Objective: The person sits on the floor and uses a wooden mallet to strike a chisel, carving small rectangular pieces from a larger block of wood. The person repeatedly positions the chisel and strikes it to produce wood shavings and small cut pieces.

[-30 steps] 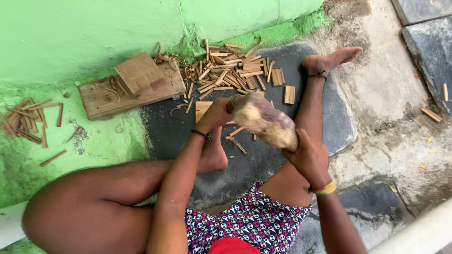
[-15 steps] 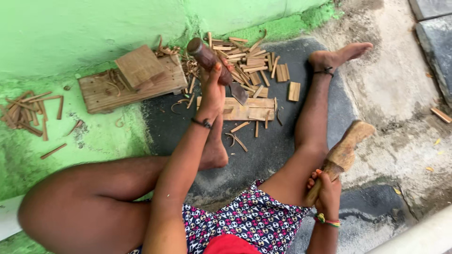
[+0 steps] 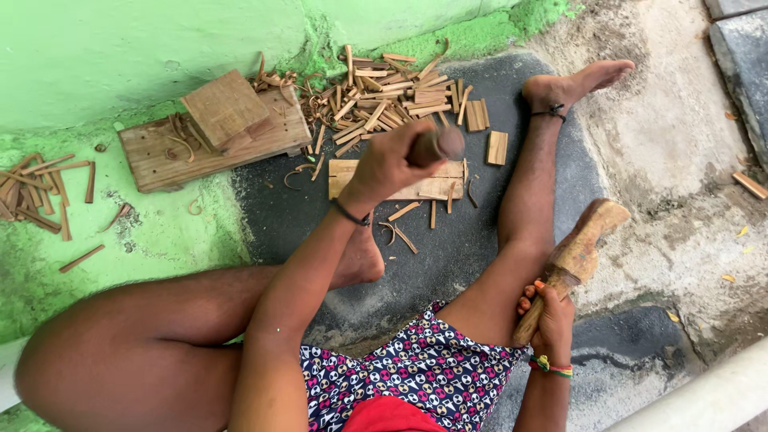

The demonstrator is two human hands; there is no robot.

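I sit on the ground with my legs spread. My left hand (image 3: 390, 162) is closed around the round wooden handle of a tool (image 3: 438, 145), held over a flat wooden board (image 3: 350, 174) lying on the dark stone between my legs. My right hand (image 3: 546, 312) grips the thin end of a wooden mallet (image 3: 580, 250), resting beside my right thigh with its thick head pointing away. Small split wood strips (image 3: 405, 211) lie by the board.
A heap of cut wood sticks (image 3: 392, 88) lies beyond the board. A larger plank with a square block on it (image 3: 216, 120) sits to the left by the green wall. More sticks (image 3: 40, 188) lie at far left. Stone slabs are at right.
My left hand let go of the mallet it shared with the right, took up the handled tool and lowered it to the board. My right hand swung the mallet out beside my right thigh.
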